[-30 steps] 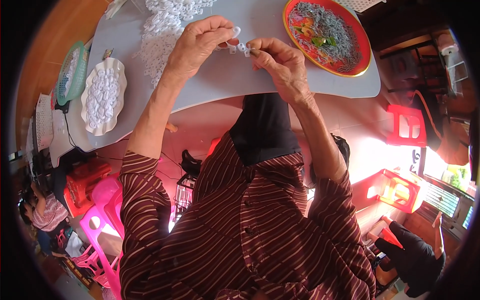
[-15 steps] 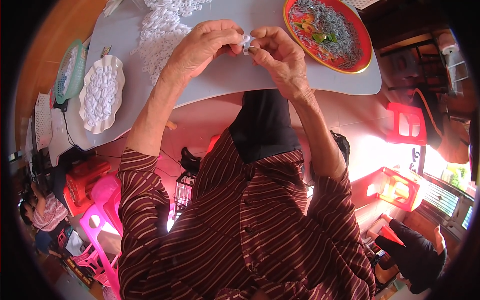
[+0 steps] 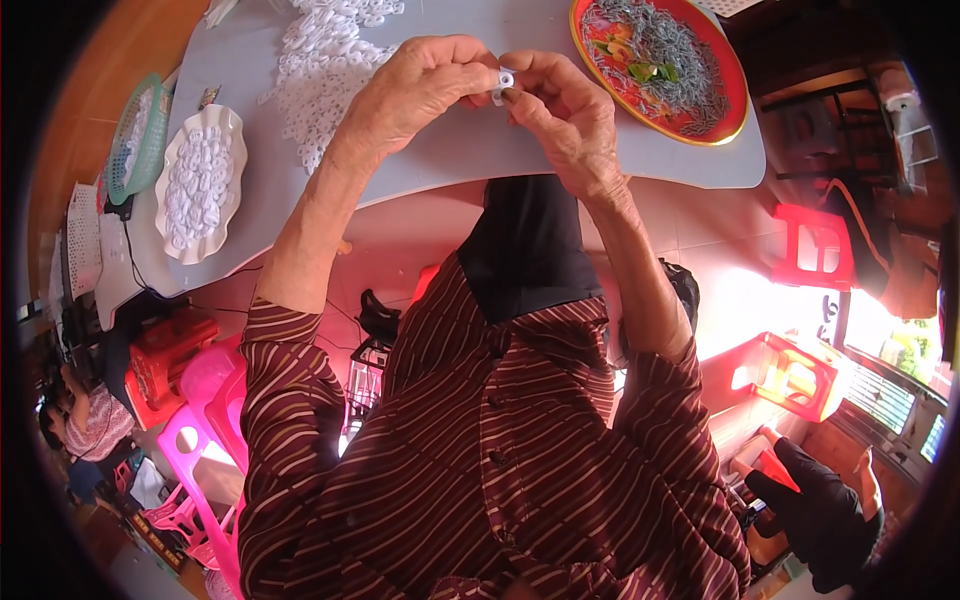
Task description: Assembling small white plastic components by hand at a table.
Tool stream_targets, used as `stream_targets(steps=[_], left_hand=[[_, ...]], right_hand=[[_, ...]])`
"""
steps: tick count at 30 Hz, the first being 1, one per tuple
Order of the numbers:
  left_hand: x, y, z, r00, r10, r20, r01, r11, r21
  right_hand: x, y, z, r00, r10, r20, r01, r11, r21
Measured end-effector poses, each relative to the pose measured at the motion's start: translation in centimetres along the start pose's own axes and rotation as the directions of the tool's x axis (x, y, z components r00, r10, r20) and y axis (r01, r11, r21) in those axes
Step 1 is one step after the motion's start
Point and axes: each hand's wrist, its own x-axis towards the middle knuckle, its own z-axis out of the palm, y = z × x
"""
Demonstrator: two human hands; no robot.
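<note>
Both hands, left hand (image 3: 425,85) and right hand (image 3: 565,110), pinched one small white ring (image 3: 503,80) together above the grey table (image 3: 450,160).

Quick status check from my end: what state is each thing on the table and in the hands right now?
Left hand: fingertips pinched on the small white ring.
Right hand: fingertips pinched on the same ring.
Small white ring: held above the table between both hands.
White scalloped dish: full of white rings.
Red round tray: holds a heap of grey pieces.
Pile of white rings: loose on the table.
Green basket: partly filled.
</note>
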Motion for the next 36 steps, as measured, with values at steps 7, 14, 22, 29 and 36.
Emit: stream_targets(steps=[7,14,22,29,36], left_hand=[[-1.2,-0.6,1.4,0.982,0.063,-0.179,-0.037,0.989,0.145],[-1.9,-1.2,3.4,0.947,0.121,-0.298,-0.065,0.979,0.193],[-2.1,-1.8,4.0,0.928,0.129,-0.349,-0.094,0.989,0.117],[-2.1,-1.8,4.0,0.923,0.196,-0.331,-0.115,0.961,0.25],[-2.2,-1.4,4.3,0.929,0.186,-0.32,-0.112,0.966,0.234]], right_hand=[[0.1,0.2,0.0,0.999,-0.023,-0.036,0.024,1.0,0.014],[0.0,0.1,0.3,1.0,0.013,0.011,-0.013,1.0,-0.016],[-0.1,0.7,0.5,0.992,-0.111,0.059,0.123,0.961,-0.249],[-0.3,0.5,0.7,0.992,-0.117,0.054,0.129,0.928,-0.35],[-0.6,-0.4,1.0,0.987,-0.146,0.06,0.158,0.925,-0.345]])
